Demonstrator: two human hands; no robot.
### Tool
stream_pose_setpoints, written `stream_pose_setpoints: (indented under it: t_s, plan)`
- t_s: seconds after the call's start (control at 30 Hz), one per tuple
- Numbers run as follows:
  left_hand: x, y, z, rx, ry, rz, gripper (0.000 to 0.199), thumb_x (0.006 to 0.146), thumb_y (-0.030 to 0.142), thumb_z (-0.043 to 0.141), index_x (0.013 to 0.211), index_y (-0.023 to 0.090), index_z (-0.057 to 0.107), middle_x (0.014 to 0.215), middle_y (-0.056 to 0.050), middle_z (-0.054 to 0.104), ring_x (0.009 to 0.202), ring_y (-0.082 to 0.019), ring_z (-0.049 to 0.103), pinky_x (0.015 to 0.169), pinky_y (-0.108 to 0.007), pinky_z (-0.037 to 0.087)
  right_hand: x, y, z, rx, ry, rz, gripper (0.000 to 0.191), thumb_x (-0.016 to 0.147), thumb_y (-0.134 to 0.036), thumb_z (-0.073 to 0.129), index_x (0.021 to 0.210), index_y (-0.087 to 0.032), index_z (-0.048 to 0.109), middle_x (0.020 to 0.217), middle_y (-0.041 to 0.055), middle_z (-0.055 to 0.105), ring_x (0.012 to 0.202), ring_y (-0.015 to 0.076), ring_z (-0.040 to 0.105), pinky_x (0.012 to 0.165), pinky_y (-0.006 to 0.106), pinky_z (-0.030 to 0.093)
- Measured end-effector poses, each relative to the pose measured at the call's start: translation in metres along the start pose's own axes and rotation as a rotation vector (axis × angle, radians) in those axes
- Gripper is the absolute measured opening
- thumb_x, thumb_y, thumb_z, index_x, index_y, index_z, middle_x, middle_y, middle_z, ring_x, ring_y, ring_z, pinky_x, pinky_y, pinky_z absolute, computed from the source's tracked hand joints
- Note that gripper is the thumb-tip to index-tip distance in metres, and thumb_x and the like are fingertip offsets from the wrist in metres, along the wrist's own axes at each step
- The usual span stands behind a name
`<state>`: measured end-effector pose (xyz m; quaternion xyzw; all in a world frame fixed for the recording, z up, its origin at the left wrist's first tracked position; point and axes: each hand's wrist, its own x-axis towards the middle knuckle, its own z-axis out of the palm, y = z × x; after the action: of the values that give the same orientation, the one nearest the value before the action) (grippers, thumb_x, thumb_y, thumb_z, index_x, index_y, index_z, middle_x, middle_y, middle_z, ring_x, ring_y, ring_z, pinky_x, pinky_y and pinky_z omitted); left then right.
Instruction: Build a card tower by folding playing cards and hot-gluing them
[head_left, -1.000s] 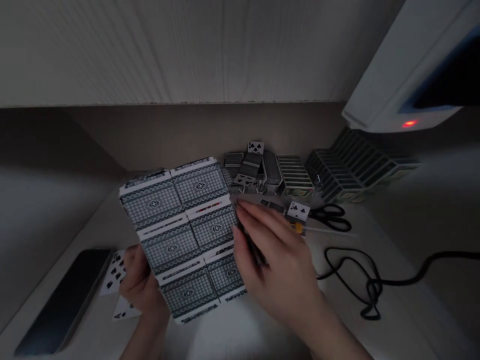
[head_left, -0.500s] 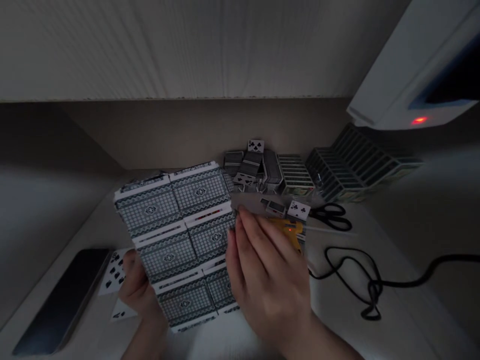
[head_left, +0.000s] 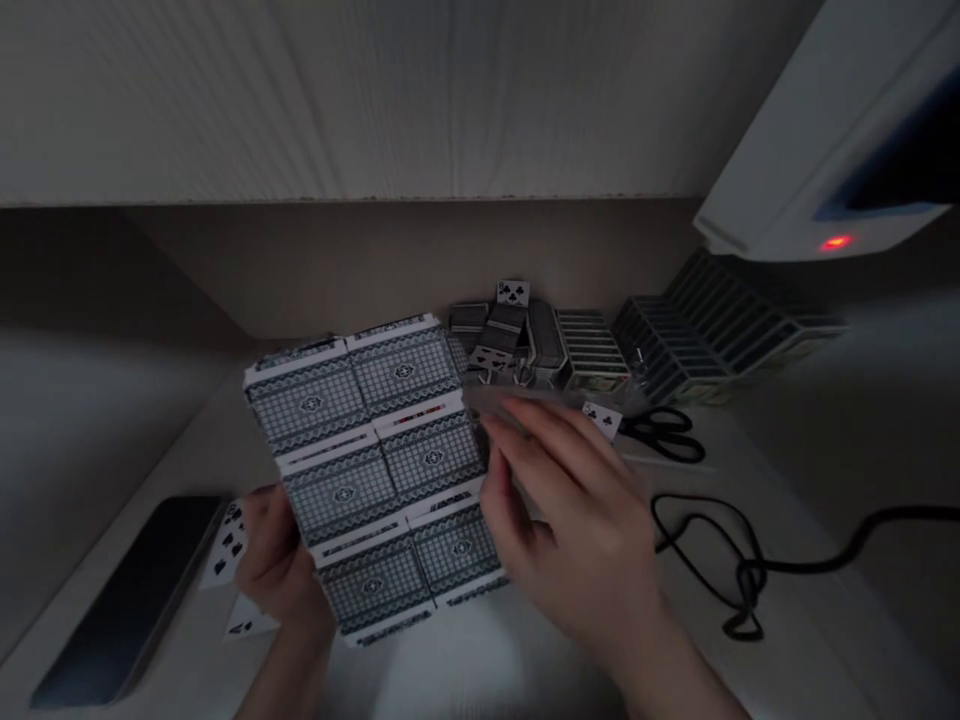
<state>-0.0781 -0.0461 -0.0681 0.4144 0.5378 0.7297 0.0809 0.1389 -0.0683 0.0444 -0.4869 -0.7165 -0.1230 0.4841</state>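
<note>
A block built of folded playing cards (head_left: 343,494), with grey patterned card backs facing me, is held up and tilted in front of me. My left hand (head_left: 277,560) grips it from the left side and behind; most of its fingers are hidden by the block. Close to the block's right edge is my right hand (head_left: 574,510), its thumb and fingertips bent together. Whether anything small is between those fingertips, I cannot make out. Loose playing cards (head_left: 225,550) lie on the table behind my left hand.
A dark phone (head_left: 127,600) lies at the left. Behind the hands are folded-card stacks (head_left: 499,335), more ridged card pieces (head_left: 690,330), a loose card (head_left: 602,420) and black scissors (head_left: 664,433). A looped black cable (head_left: 742,570) runs right. A white device (head_left: 810,150) with a red light hangs upper right.
My right hand has shifted rightward, a little off the block's edge, and now covers the yellow tool behind it. The block has moved slightly right and up in my left hand.
</note>
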Motion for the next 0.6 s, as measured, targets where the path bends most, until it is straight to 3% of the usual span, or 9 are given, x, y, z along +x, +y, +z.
stream_pose_setpoints:
  t_s: [0.13,0.27,0.5,0.6]
  plan:
    - [0.004,0.002,0.003,-0.026,0.031,0.057,0.011,0.059,0.024,0.075,0.056,0.02,0.066,0.061,0.003,0.054,0.07,-0.015,0.046,0.068,-0.029,0.037,0.0,0.005,-0.004,0.039,0.013,0.058,0.026,0.082,-0.006,0.061,0.104,-0.012,0.072,0.104,0.0104,0.076,0.098,0.023,0.07,0.088,0.037,0.06]
    - [0.006,0.007,0.006,-0.038,0.011,0.037,0.009,0.059,0.026,0.075,0.059,0.02,0.069,0.062,0.003,0.055,0.07,-0.015,0.047,0.065,-0.028,0.039,-0.002,0.0,-0.002,0.157,-0.039,0.113,0.023,0.085,-0.008,0.058,0.103,-0.011,0.072,0.099,0.009,0.075,0.093,0.0197,0.069,0.086,0.033,0.059]
    - [0.005,0.001,0.002,-0.037,0.009,-0.009,0.015,0.056,0.031,0.077,0.056,0.019,0.067,0.062,0.003,0.055,0.069,-0.015,0.047,0.065,-0.028,0.039,-0.004,-0.01,0.009,0.134,-0.178,0.19,0.029,0.09,-0.019,0.054,0.113,-0.011,0.07,0.11,0.0083,0.074,0.101,0.0214,0.068,0.095,0.036,0.056]
    - [0.006,0.0,0.003,-0.036,0.012,-0.029,0.021,0.054,0.032,0.076,0.049,0.02,0.06,0.06,0.003,0.054,0.069,-0.016,0.047,0.066,-0.029,0.04,-0.005,-0.013,0.012,0.143,-0.175,0.19,0.029,0.091,-0.018,0.054,0.114,-0.01,0.07,0.11,0.0086,0.074,0.101,0.0213,0.067,0.093,0.035,0.057]
